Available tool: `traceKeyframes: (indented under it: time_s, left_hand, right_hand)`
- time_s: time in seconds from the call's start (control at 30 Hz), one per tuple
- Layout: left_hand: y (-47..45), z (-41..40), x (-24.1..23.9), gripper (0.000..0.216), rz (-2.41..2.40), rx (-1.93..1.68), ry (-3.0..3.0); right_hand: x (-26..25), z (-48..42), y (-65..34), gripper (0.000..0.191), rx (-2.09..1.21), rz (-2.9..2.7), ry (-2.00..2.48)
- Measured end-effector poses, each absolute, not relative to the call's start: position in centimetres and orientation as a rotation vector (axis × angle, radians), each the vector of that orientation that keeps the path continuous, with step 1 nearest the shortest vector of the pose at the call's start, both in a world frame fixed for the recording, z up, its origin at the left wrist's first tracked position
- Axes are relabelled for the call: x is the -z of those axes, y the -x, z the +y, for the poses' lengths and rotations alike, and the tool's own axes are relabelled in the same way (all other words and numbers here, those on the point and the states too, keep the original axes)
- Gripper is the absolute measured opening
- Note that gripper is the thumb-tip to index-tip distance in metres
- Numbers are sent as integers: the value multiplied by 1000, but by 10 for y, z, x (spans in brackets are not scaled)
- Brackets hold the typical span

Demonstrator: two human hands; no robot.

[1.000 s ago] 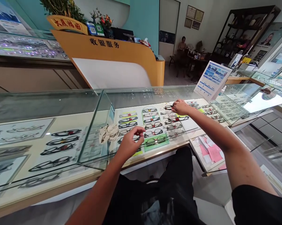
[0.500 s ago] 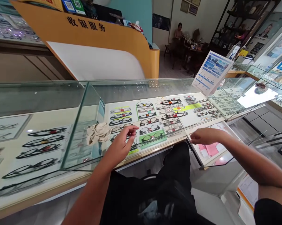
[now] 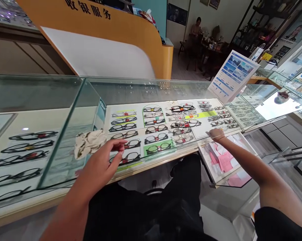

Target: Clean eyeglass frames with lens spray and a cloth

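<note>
My left hand (image 3: 107, 159) hovers over the front of the glass display case, its fingers loosely bent and the thumb apart, holding nothing. Beside it a crumpled beige cloth (image 3: 89, 142) lies on the glass. Under and beyond that hand, eyeglasses (image 3: 156, 129) sit in rows on white trays, several with red tags. Further right, my right hand (image 3: 217, 134) is closed, with its fingers curled down at the front of a white tray (image 3: 202, 130); whether anything is in them is hidden. Dark-framed glasses (image 3: 182, 108) lie to its left.
An open drawer (image 3: 208, 167) with pink and white packets (image 3: 225, 160) juts out below my right forearm. A printed sign (image 3: 232, 75) stands on the glass top. An upright glass divider (image 3: 63, 134) is at left. Behind are an orange counter (image 3: 131, 33) and a seated person (image 3: 196, 28).
My right hand has moved forward from above the drawer to the tray by the glasses. My left hand sits lower and further left in view, and the view itself has shifted.
</note>
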State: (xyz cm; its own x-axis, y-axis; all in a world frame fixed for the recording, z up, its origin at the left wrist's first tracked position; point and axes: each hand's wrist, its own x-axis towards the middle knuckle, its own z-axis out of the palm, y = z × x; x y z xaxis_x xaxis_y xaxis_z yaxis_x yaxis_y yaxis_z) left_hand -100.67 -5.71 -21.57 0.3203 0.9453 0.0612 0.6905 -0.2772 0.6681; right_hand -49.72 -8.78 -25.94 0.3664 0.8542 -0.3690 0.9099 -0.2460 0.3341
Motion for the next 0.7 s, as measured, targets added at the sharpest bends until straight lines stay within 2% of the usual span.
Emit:
traceKeyframes:
  time_s: [0.17, 0.43, 0.7]
  left_hand:
    - [1005, -57, 224, 35, 1535, -604, -2031]
    - [1006, -56, 225, 47, 1728, -584, -1934]
    - [1006, -58, 220, 41, 1863, -680, -1937]
  right_hand:
    - [281, -33, 482, 59, 42, 1652, -2161]
    - [316, 58, 470, 35, -122, 2083, -2098]
    - [343, 129, 453, 41, -94, 2284, -1967]
